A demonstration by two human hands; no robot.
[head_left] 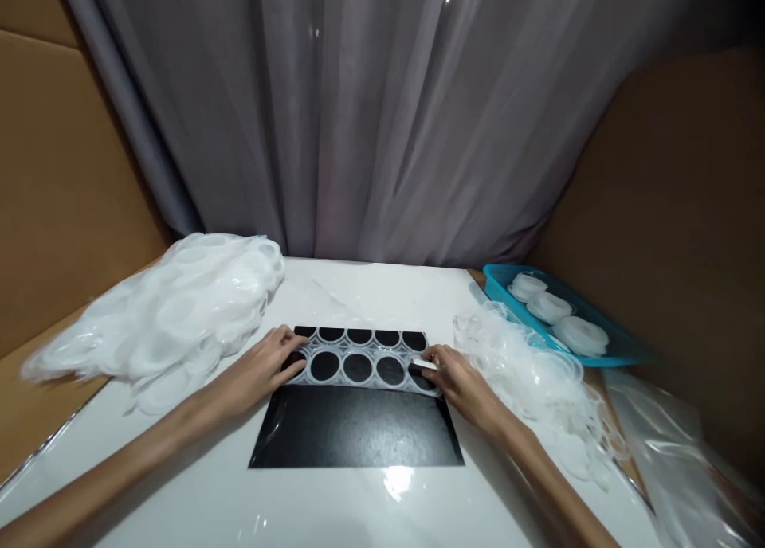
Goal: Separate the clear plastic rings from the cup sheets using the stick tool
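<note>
A translucent plastic sheet with rows of round holes (358, 385) lies across the upper part of a black mat (358, 428). My left hand (278, 357) rests on the sheet's left end, thumb and fingers apart. At the right end, my right hand (451, 373) has its fingers closed on a small white stick-like piece (424, 364), whose exact kind I cannot make out. That piece lies over the sheet's last hole, and the fingertips touch the sheet there. Black shows through the holes.
A heaped pile of translucent perforated sheets (191, 301) sits left on the white table (335, 508). Thin plastic scraps (526, 373) lie right. Beyond them, a blue basket (495, 281) holds stacks of white discs (579, 335). Clear plastic film (675, 452), cardboard sides and a grey curtain surround the table.
</note>
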